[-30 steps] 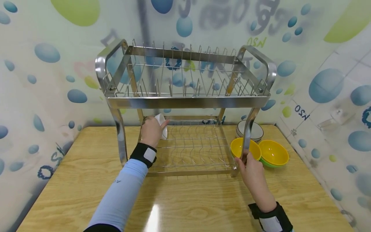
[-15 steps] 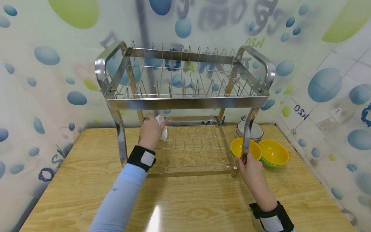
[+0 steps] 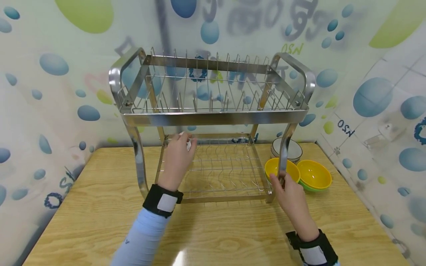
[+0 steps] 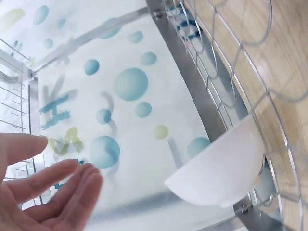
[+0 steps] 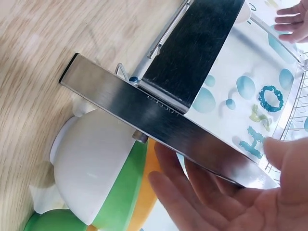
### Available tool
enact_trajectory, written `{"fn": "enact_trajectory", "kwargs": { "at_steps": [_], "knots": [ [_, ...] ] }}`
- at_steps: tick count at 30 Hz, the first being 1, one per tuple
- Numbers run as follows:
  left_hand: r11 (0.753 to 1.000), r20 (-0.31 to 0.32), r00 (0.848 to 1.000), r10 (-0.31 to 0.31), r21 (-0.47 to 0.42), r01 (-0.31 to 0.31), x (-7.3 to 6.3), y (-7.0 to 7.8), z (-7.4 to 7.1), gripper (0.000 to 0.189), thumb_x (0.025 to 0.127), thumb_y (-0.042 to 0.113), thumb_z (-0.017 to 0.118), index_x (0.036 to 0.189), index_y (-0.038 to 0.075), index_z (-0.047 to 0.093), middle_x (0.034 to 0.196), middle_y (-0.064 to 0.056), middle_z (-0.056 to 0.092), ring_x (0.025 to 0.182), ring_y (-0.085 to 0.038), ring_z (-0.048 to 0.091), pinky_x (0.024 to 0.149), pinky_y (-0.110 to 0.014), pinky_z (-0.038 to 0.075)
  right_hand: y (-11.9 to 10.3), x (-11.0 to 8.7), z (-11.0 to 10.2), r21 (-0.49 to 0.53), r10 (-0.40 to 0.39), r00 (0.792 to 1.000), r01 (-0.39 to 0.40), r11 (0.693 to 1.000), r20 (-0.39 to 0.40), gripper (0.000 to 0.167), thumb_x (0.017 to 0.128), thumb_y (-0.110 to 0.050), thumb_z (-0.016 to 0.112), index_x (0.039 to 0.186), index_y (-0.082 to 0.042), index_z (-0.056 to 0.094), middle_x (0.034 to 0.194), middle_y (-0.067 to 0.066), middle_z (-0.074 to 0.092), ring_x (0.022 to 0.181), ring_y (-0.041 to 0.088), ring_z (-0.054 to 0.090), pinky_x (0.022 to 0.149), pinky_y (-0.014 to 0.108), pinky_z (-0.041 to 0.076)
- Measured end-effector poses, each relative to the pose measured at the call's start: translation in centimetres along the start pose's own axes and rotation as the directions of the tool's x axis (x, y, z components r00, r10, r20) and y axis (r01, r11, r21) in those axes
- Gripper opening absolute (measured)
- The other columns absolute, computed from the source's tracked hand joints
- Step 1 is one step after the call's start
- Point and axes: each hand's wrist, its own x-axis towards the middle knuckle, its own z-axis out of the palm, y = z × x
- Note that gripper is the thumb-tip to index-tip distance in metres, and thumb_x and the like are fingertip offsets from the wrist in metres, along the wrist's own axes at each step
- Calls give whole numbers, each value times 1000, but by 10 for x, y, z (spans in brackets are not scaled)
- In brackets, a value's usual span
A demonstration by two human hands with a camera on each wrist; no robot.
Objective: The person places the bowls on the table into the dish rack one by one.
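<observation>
A two-tier steel dish rack stands on the table. Inside its lower tier, a white bowl rests on its side against the wires; in the head view my left hand hides most of it. The left wrist view shows that hand apart from the bowl, fingers loosely bent with nothing between them. My right hand holds the rack's front right leg, fingers wrapped around the flat steel strip.
Beside the rack's right side are two yellow-lined bowls, one behind the leg and one farther right. A white, dark-rimmed bowl sits behind them. A patterned wall closes off the back of the wooden table.
My left hand has let go of the white bowl, which stays in the lower tier, and has shifted slightly toward me and to the right. The right hand keeps its grip on the leg.
</observation>
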Motion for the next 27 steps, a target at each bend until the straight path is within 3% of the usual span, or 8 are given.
{"fn": "enact_trajectory", "kwargs": {
  "at_steps": [3,9,11,15,18,22,27],
  "knots": [
    [996,-93,994,54,-66,-61,-11,4,3,22,92,19,63,99,-1,67,89,-15,64,78,-27,61,64,-36,52,-2,2,-1,12,22,1000,-22,1000,-21,59,99,-53,34,113,0,55,84,17,63,66,25,58,56,36,48],
    [976,-233,966,113,-157,-152,-29,6,13,21,91,19,63,100,1,68,92,-14,61,78,-25,56,64,-33,48,-1,8,-7,75,46,992,-37,996,-114,61,102,-48,22,116,1,57,92,23,63,76,34,59,55,36,44],
    [971,-261,958,118,-171,-166,-35,5,16,20,91,19,64,99,1,68,91,-13,61,77,-24,55,62,-33,47,0,11,-10,110,57,989,-42,993,-138,63,103,-47,19,117,1,57,96,24,64,79,36,62,58,39,49],
    [968,-298,948,110,-182,-170,-44,4,21,19,89,18,65,97,1,68,90,-13,61,77,-24,55,63,-34,48,2,20,-16,180,100,979,-68,981,-179,65,103,-47,16,112,1,58,102,25,67,86,38,66,72,46,55],
    [968,-314,944,100,-189,-165,-49,3,24,18,89,17,66,97,0,68,91,-13,61,79,-26,57,66,-35,49,3,28,-22,199,148,968,-108,974,-203,63,102,-49,19,108,0,59,100,22,68,87,35,68,69,34,55],
    [963,-337,937,89,-211,-167,-55,1,27,17,88,14,65,98,0,67,93,-13,61,83,-26,58,69,-35,50,7,38,-31,181,222,959,-190,965,-176,60,100,-51,26,119,0,54,108,22,66,95,34,65,65,25,49],
    [956,-350,933,87,-235,-177,-61,-1,29,16,87,10,66,99,-1,67,94,-14,60,87,-26,59,69,-37,51,18,45,-42,138,274,947,-253,958,-166,54,100,-43,36,127,2,49,119,26,59,105,39,59,82,46,52]
  ]
}}
